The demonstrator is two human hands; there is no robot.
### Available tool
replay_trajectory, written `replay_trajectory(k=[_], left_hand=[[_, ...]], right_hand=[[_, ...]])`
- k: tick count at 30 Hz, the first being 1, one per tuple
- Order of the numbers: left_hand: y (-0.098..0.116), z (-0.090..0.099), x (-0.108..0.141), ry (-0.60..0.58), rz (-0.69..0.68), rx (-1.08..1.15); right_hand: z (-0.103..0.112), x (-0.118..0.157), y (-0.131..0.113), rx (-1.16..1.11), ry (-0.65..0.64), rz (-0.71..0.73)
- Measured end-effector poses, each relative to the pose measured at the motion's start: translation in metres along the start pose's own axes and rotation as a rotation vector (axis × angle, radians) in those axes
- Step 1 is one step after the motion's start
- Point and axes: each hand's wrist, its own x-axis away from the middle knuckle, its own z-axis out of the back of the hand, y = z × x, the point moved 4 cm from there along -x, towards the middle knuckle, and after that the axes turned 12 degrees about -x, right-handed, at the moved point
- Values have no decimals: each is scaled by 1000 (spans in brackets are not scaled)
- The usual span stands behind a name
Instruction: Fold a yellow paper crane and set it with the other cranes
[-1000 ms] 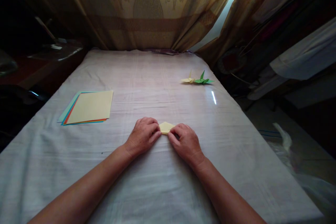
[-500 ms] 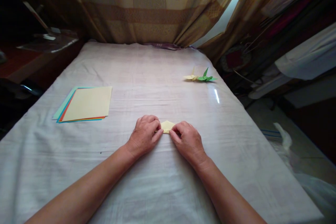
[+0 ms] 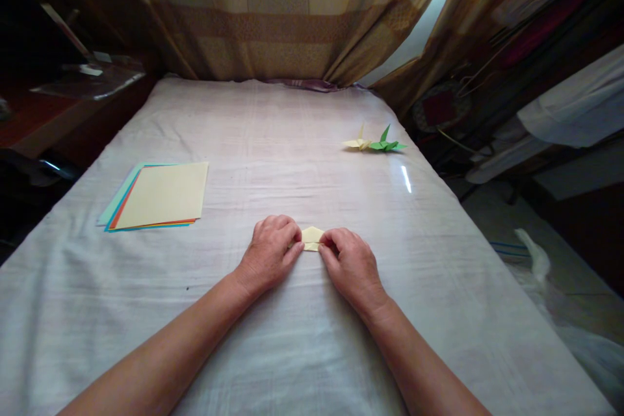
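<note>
A small piece of folded pale yellow paper lies on the cloth between my two hands, its peaked edge pointing away from me. My left hand pinches its left end with thumb and fingers. At the opposite end, my right hand pinches it the same way. A horizontal crease or folded strip shows along the near side of the paper. The fingers hide both ends of it.
On the left lies a stack of square coloured paper sheets, pale yellow on top. A cream paper crane and a green paper crane sit at the back right. The whitish cloth ends at a patterned curtain.
Both hands still pinch the folded paper in nearly the same spot. The crease along its near side shows a little more plainly. The whole view has shifted slightly.
</note>
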Motion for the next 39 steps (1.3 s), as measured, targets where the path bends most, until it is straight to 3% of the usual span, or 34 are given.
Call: replay_trajectory(k=[9, 16, 22, 33, 39], left_hand=[[-7, 3, -1, -42, -28, 65], [2, 1, 0, 22, 90, -2], [5, -3, 1, 58, 104, -23], [-1, -4, 2, 5, 89, 26], [-8, -1, 2, -8, 36, 94]], right_hand=[[2, 1, 3, -59, -15, 21], [0, 2, 2, -30, 33, 38], [-2, 1, -2, 44, 77, 33], [7, -7, 14, -181, -93, -49], [12, -7, 22, -291, -91, -29]])
